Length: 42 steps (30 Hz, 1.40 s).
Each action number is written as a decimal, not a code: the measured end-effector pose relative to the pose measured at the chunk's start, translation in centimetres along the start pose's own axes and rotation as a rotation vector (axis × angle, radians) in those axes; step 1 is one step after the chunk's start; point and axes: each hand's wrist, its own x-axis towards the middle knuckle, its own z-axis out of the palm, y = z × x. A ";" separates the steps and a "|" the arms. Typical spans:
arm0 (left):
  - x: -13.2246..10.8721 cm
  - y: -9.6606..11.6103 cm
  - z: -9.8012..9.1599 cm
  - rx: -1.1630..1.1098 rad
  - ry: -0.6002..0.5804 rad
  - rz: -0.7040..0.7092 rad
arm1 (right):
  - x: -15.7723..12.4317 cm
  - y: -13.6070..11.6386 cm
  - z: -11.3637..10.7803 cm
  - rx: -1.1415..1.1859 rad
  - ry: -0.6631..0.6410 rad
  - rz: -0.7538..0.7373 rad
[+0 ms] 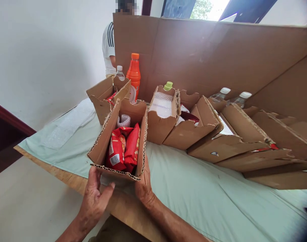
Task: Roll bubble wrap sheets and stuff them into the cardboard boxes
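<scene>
An open-topped cardboard box (pixel 103 170) stands close in front of me, its near end by the table's front edge. Two red snack packets (pixel 117 148) lie in it, and a roll of bubble wrap (pixel 123 121) sits behind them. At the near left corner, my left hand (pixel 96 196) holds the box, its thumb apart across the front and the other fingertips partly hidden. My right hand (pixel 144 186) grips the near right corner, with its fingers along the right side wall.
More cardboard boxes (pixel 160 129) line the back and right of the green-clothed table (pixel 178 174). Behind them stand an orange bottle (pixel 134 75), clear bottles (pixel 220 94) and a tall cardboard panel (pixel 193 53). Bubble wrap (pixel 67 124) lies at left. A person (pixel 109 50) is beyond the panel.
</scene>
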 end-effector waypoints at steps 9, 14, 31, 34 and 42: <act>7.9 -0.5 0.2 0.127 -0.109 0.164 | 3.2 -1.3 -0.5 0.086 -0.050 -0.011; 13.8 1.1 1.0 0.678 -0.068 0.224 | 2.1 0.0 -0.3 0.040 -0.069 0.084; 18.8 6.7 0.3 0.897 0.110 0.620 | 1.5 0.8 -0.5 -0.030 -0.191 0.034; 22.4 9.4 -1.8 1.003 0.082 0.765 | 1.6 0.8 -0.4 -0.033 -0.202 0.011; 23.8 11.8 -4.3 1.396 -0.191 0.791 | 3.1 -0.9 -1.3 0.014 -0.168 -0.129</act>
